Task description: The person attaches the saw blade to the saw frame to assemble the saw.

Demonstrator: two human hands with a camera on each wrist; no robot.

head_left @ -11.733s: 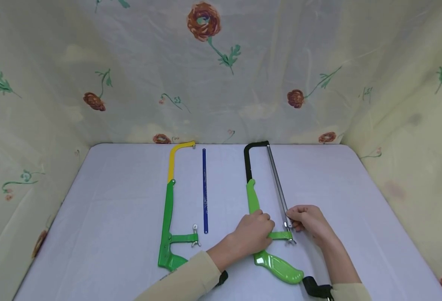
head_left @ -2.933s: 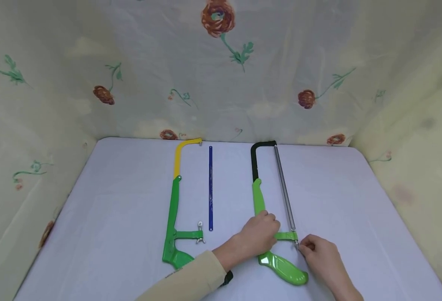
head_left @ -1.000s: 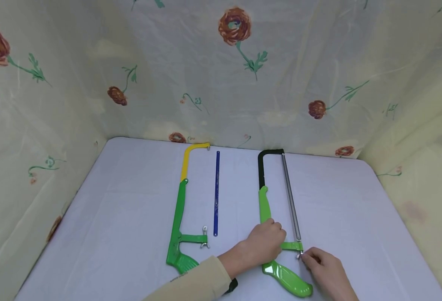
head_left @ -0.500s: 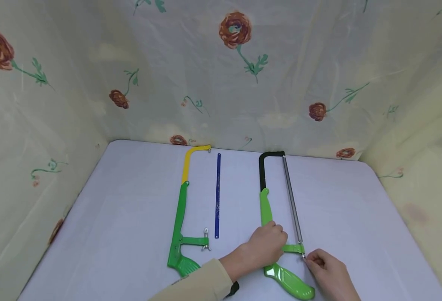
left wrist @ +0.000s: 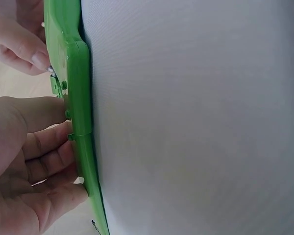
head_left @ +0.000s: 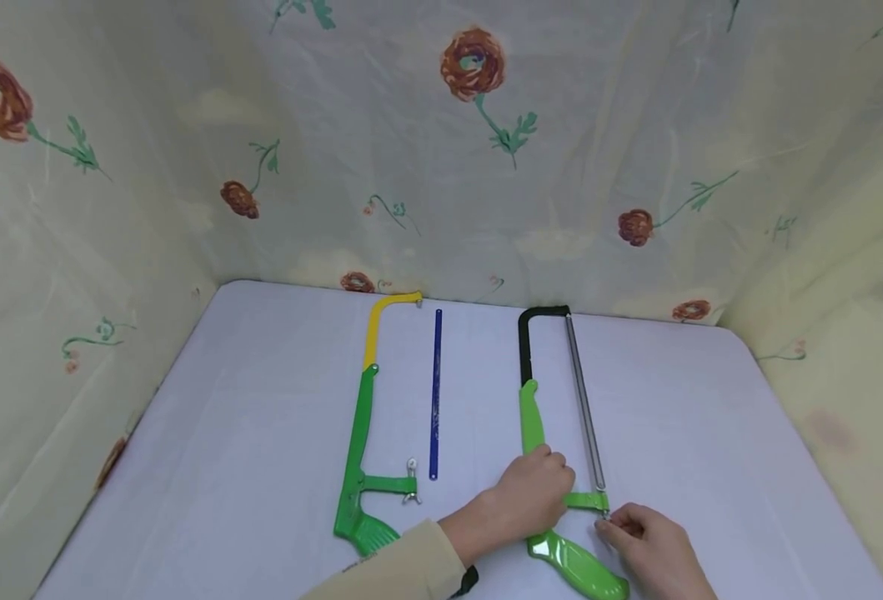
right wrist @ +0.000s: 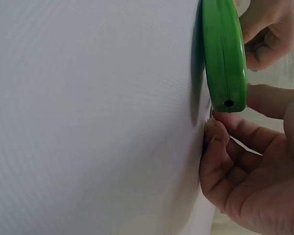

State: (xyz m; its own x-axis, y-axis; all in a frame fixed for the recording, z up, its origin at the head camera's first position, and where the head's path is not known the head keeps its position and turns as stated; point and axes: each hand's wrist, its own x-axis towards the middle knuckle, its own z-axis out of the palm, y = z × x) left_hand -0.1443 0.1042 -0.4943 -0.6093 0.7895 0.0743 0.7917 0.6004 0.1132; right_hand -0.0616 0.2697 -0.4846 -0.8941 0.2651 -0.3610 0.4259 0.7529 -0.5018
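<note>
A hacksaw [head_left: 533,417] with a light green handle and black front lies flat on the table. Its grey blade [head_left: 585,400] runs from the black tip to the green crossbar. My left hand [head_left: 534,492] grips the frame just above the handle; in the left wrist view, its thumb and fingers hold the green edge [left wrist: 78,107]. At the crossbar's end, my right hand [head_left: 654,546] pinches the small metal wing nut [head_left: 604,517], mostly covered by the fingertips. The right wrist view shows the handle's butt [right wrist: 228,73] above the curled right fingers, hiding the nut.
Left of the hands lies a second hacksaw frame [head_left: 358,433], green and yellow, without a blade between its ends. A loose blue blade [head_left: 436,396] lies beside it. The white table [head_left: 261,433] backs onto a flowered curtain [head_left: 561,167]. The left sleeve partly covers the second frame's handle.
Earliest, my right hand held the blade's lower end; afterwards it moved down to the wing nut. Lately its fingers shift slightly around the nut. My left hand keeps its grip; the head view has shifted.
</note>
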